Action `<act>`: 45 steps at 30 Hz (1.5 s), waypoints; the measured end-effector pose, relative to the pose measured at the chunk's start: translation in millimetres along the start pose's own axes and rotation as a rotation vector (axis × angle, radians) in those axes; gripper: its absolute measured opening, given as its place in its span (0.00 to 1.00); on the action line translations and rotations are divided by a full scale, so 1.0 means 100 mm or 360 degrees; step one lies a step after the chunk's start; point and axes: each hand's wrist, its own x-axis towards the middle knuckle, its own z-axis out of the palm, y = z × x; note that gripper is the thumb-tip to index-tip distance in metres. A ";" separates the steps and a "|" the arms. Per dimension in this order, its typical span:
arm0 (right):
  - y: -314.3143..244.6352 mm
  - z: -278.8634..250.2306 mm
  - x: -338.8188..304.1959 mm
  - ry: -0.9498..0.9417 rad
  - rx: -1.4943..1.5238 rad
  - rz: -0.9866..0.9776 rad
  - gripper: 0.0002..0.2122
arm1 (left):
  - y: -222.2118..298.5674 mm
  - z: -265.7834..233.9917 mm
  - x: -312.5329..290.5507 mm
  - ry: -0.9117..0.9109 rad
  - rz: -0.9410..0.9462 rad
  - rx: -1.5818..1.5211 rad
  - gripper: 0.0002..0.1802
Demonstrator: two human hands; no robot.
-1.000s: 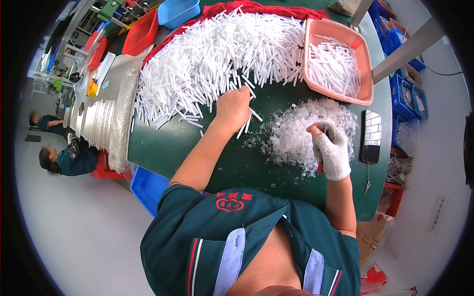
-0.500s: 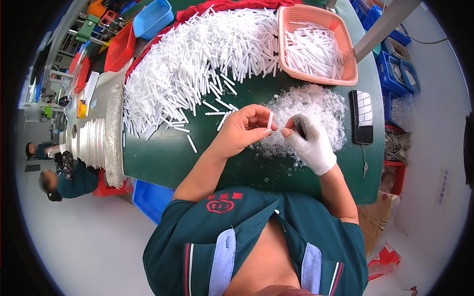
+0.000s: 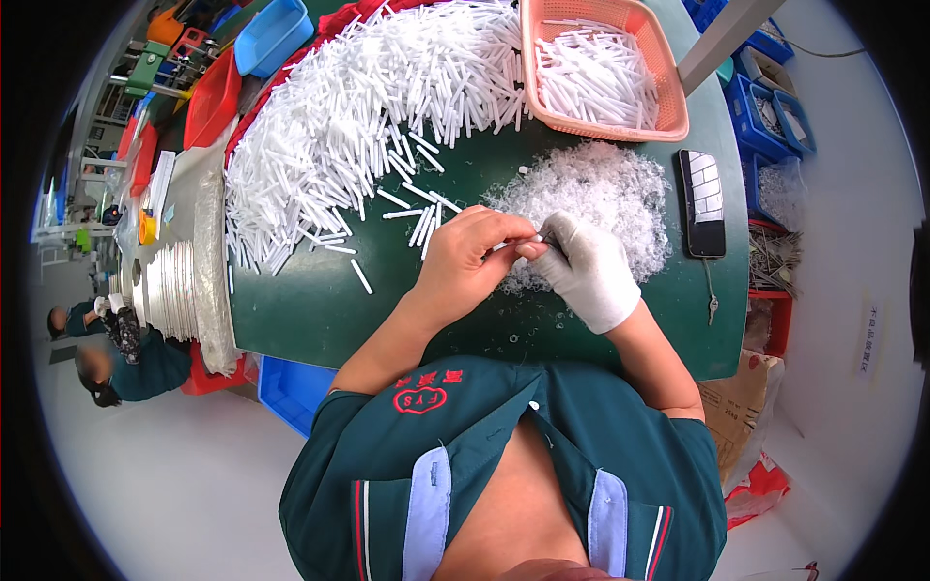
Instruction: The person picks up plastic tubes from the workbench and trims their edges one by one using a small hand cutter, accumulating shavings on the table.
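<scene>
The green surface (image 3: pixel 291 308) carries a heap of white tubes (image 3: pixel 329 136) at far left; the left hand (image 3: pixel 457 263) pinches one tube (image 3: pixel 537 238), the right hand (image 3: pixel 589 273) meeting it, grip unclear.

A dark green, smooth-topped table (image 3: pixel 305 308) is carrying a sprawling heap of short, slim white tubes (image 3: pixel 358 116), a red cloth (image 3: pixel 334 21) showing along its far edge. Loose white tubes (image 3: pixel 361 277) are lying nearer. A salmon-pink, rectangular plastic basket (image 3: pixel 670 92) is standing beside the heap; translucent, fluffy-looking scraps (image 3: pixel 610 189) are lying below it, near a black, rectangular phone (image 3: pixel 703 205).
</scene>
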 end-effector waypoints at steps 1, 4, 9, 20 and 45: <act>0.01 0.01 0.00 0.0008 -0.0018 -0.0007 0.14 | 0.01 0.00 0.00 0.0007 -0.0022 -0.0006 0.15; -0.03 -0.02 0.00 -0.0012 -0.0070 0.0044 0.14 | 0.02 -0.01 -0.01 0.0017 -0.0044 -0.0011 0.15; -0.01 0.01 0.00 0.0021 -0.0124 -0.0024 0.14 | 0.01 -0.01 0.00 0.0031 -0.0001 0.0008 0.15; -0.01 -0.01 0.01 -0.0023 -0.0348 -0.0073 0.15 | -0.02 -0.01 0.01 0.0017 0.0096 0.0017 0.15; 0.07 -0.04 0.05 -0.0159 -0.0041 0.0038 0.17 | 0.03 -0.02 0.02 0.0024 -0.0019 0.0010 0.12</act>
